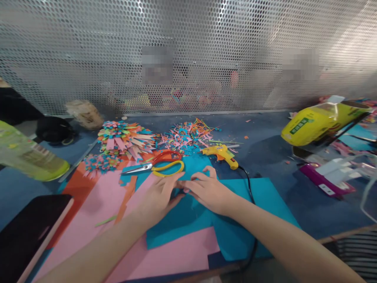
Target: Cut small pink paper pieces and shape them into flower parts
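My left hand [165, 192] and my right hand [207, 189] meet over a sheet of blue paper [173, 232]. Their fingers are closed and the fingertips touch or nearly touch. Whatever lies between them is too small or hidden to make out. Scissors [144, 168] with one red and one yellow handle lie just beyond my left hand, blades apart. Past my right hand rests a yellow glue gun [219, 152], its nozzle pointing left and its black cord [249, 184] running under my right forearm. Pink paper [182, 255] sticks out beneath the blue.
Fringed paper flowers [125, 139] stand at the back left, beside a heap of paper scraps [188, 135]. A phone [31, 232] and a green bottle [32, 157] are at the left. A yellow package [312, 122] and a purple power strip [326, 181] lie right. A perforated metal panel [206, 35] rises behind.
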`<state>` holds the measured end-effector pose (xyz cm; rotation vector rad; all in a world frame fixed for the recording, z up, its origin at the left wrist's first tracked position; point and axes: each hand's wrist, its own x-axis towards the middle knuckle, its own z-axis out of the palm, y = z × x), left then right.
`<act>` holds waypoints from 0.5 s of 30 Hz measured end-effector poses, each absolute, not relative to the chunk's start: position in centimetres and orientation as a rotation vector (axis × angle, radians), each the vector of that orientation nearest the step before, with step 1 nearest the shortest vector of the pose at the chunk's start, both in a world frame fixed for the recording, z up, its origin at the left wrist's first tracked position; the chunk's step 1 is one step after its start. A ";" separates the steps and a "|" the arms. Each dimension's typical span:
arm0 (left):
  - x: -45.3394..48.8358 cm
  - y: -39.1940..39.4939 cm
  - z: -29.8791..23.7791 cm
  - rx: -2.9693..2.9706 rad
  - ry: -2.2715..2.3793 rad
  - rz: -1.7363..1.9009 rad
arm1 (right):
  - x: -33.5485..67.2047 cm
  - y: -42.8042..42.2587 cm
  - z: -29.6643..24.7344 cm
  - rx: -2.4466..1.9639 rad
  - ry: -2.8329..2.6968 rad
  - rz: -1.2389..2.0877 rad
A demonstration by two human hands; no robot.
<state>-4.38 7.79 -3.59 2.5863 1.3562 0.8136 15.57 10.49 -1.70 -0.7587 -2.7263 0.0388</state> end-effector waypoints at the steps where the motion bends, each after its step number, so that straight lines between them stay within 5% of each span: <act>1: -4.4 7.8 -3.6 2.572 1.353 0.819 | 15.6 10.5 -1.6 -0.758 -2.721 0.048; 15: -3.9 7.7 -3.4 2.397 1.376 0.834 | 15.7 10.5 -1.1 -1.056 -2.586 0.352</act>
